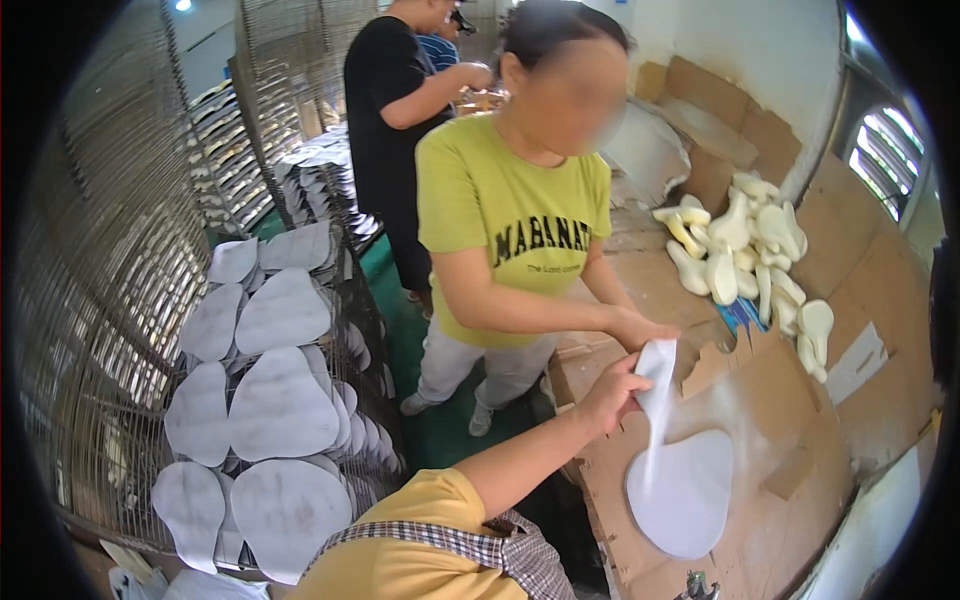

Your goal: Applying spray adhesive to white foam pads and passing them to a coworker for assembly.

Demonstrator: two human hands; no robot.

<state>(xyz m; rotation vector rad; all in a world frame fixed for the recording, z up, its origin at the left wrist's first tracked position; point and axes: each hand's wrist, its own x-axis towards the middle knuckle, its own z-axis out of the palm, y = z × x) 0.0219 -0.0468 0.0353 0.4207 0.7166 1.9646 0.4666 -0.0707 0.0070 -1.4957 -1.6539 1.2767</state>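
Observation:
My left hand (608, 398) reaches across from a yellow sleeve, its fingers closed on a limp white sheet (656, 365). The sheet hangs nearly edge-on, narrowing downward above a flat, white, rounded sheet (690, 495) on the cardboard-covered table (760, 520). Whether their edges touch, I cannot tell. A co-worker's hand (640, 330) is at the top of the hanging sheet, close to my fingers. My right hand is outside the picture. A small metal piece (698, 586) shows at the lower edge, mostly cut off, its kind unclear.
Cream-coloured, paddle-shaped foam pieces (735, 240) lie piled at the table's far right. On my left, a wire rack (385, 490) carries rows of white rounded sheets (285, 405). The co-worker (515, 220) in a lime shirt faces me; more people stand behind.

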